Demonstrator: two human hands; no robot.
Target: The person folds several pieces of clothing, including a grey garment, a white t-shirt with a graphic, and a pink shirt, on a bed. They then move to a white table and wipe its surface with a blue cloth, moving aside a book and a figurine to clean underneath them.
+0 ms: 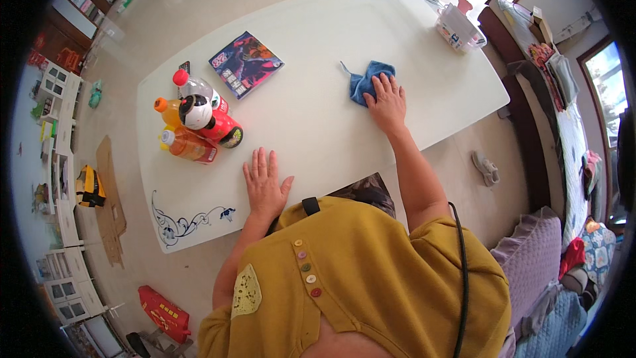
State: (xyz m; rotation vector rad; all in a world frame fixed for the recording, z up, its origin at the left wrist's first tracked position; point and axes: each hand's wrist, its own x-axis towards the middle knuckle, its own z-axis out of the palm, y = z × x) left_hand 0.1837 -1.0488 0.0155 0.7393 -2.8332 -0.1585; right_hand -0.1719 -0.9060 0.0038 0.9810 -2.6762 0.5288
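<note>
My right hand [387,102] presses down on a crumpled blue cloth [360,85] on the white tabletop [308,109]. Part of the cloth lies under the fingers, and a thin loop sticks out at its left. Palm down, my left hand [266,184] rests on the table near its front edge, fingers spread and nothing in it. Just beyond it stands a group of bottles: a red figure-shaped container [218,127] with a black and white head, a clear bottle [196,85] with a red cap, an orange-capped bottle [169,112] and a white-capped drink bottle [191,146].
A dark printed box or book [246,64] lies behind the bottles, next to a partly hidden remote control [184,67]. At the far right corner sits a clear plastic container [459,27]. A sofa [526,124] runs along the right, with a shoe [485,168] on the floor.
</note>
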